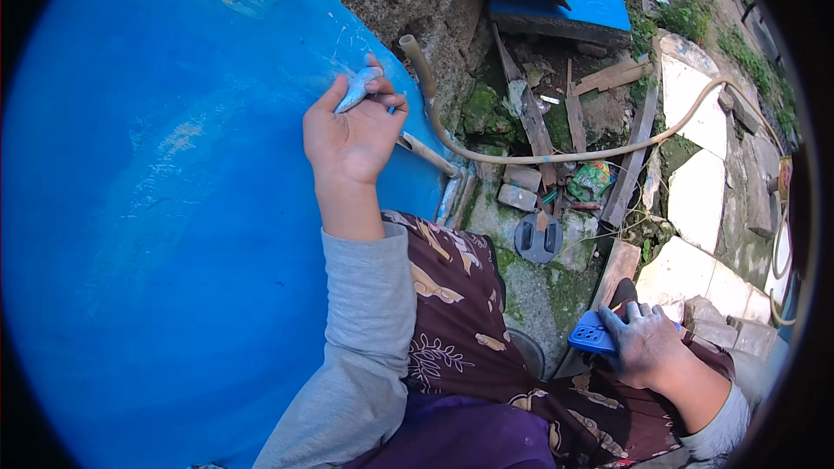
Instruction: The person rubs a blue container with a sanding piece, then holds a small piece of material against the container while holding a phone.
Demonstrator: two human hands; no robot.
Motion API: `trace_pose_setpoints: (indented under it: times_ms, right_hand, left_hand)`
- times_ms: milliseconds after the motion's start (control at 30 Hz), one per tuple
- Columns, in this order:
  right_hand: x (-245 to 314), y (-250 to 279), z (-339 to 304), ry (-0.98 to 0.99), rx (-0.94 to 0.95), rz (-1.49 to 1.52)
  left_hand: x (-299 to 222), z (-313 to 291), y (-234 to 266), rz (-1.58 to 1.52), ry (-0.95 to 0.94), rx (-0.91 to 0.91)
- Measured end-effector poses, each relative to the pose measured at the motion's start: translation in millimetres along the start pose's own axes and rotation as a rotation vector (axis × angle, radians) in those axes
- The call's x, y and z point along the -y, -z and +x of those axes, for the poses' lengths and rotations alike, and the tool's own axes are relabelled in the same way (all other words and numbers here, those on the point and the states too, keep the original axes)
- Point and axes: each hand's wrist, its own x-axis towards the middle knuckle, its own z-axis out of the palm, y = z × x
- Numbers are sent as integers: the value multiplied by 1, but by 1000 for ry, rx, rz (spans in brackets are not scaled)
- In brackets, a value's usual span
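My left hand (354,135) is turned palm up over a blue-painted surface (217,200). Its curled fingers and thumb hold a small, elongated, pale blue and white piece (356,89) whose kind I cannot make out. At the lower right, my right hand (647,343) is stained greyish over its back and fingers. It grips a blue phone (594,335), with a cluster of round lenses on the end facing me. Beneath that hand is dark brown patterned cloth (591,408) over my lap.
A beige hose (556,158) curves from beside the blue surface across the ground. Wooden planks (632,156), bricks (519,197), a green wrapper (591,181) and a round grey lid (539,238) lie on mossy ground. A blue-topped slab (582,4) is at the back, pale paving slabs (698,191) on the right.
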Motion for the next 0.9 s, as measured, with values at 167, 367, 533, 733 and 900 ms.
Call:
trace_pose_setpoints:
  times_ms: [167, 367, 533, 733, 900]
  right_hand:
    - [-3, -10, 2, 12, -45, 15]
    - [0, 1, 0, 8, -36, 12]
    - [-3, -7, 2, 18, -45, 13]
    - [-1, -2, -1, 31, -81, 29]
    - [-2, -5, 4, 32, -101, 32]
  left_hand:
    - [-7, -3, -1, -12, 22, 127]
    - [6, 7, 2, 5, 2, -74]
    - [-4, -4, -4, 30, -48, 103]
    - [4, 4, 1, 26, -38, -31]
    - [-8, -7, -6, 116, -113, 142]
